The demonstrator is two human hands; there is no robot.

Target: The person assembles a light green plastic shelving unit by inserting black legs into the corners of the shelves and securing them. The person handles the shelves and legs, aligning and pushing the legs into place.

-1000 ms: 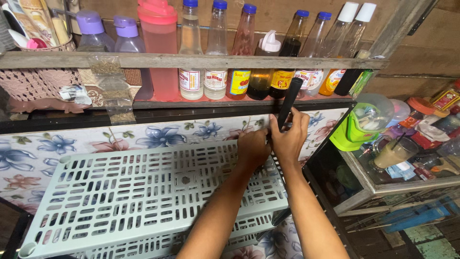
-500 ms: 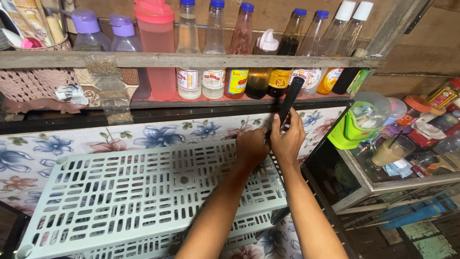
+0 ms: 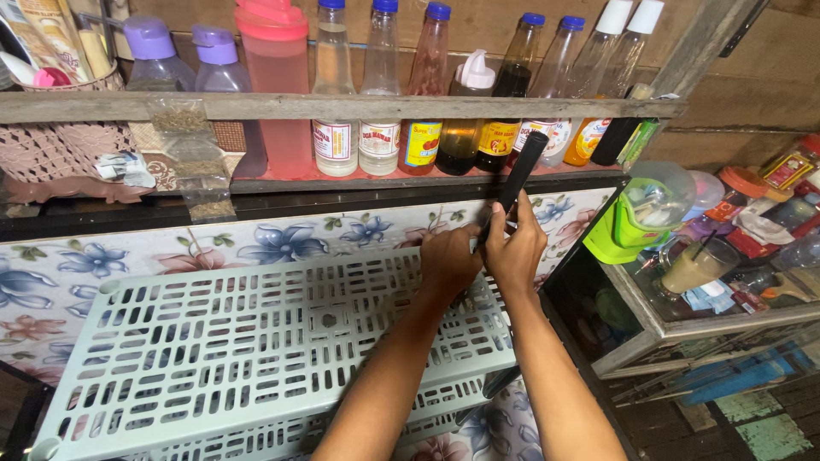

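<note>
Both hands unmoved at rack corner, black tube still upright.

Even soft light, sharp focus, wide-angle bowing at edges.

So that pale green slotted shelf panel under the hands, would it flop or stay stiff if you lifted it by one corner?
The slotted shelf panel looks like moulded plastic lying flat and unsagging, so probably fairly stiff with slight flex. Its many open slots suggest it is light for its size. The right hand and left hand work at its far corner around a black post.
</note>
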